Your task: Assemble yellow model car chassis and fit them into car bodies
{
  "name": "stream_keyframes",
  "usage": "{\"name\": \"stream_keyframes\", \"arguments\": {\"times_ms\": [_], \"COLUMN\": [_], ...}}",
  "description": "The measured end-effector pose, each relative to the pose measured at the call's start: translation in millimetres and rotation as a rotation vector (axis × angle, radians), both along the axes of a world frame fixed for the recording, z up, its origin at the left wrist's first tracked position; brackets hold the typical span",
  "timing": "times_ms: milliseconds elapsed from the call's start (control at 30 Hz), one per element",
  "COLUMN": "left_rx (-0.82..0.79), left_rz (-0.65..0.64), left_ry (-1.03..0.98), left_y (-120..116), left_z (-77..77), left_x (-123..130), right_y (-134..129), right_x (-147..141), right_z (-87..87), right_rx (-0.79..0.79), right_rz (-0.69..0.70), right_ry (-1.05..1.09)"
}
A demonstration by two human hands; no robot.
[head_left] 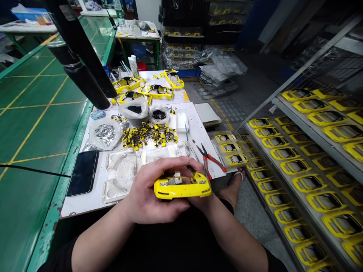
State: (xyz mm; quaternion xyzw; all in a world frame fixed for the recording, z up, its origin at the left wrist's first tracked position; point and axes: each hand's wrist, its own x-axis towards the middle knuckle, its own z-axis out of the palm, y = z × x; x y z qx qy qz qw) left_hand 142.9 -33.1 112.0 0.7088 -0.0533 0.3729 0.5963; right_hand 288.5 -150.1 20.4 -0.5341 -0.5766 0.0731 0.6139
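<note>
A shell (183,186) is held over the near edge of a board (82,207), with a foam tray (120,179) just left of it. A phone (82,173) is laid left of the board, pliers (208,160) on its right, and a parts pile (149,136) behind the shell. More shells (309,183) are racked on shelves (283,189) to the right.

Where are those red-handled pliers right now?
In the head view, the red-handled pliers lie on the white board, above the yellow car body, beside a clear tray of yellow parts.
</note>
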Motion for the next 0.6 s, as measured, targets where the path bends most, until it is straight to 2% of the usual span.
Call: {"name": "stream_keyframes", "arguments": {"times_ms": [600], "left_rx": [-0.023], "left_rz": [-0.028], "left_ry": [-0.003], "left_y": [-0.2], "left_z": [-3.1], "left_x": [-1.0], "right_y": [-0.9], "right_x": [0.7], "right_z": [-14.9], "right_rx": [-0.055], "right_rz": [0.019], "right_ry": [0.046]}}
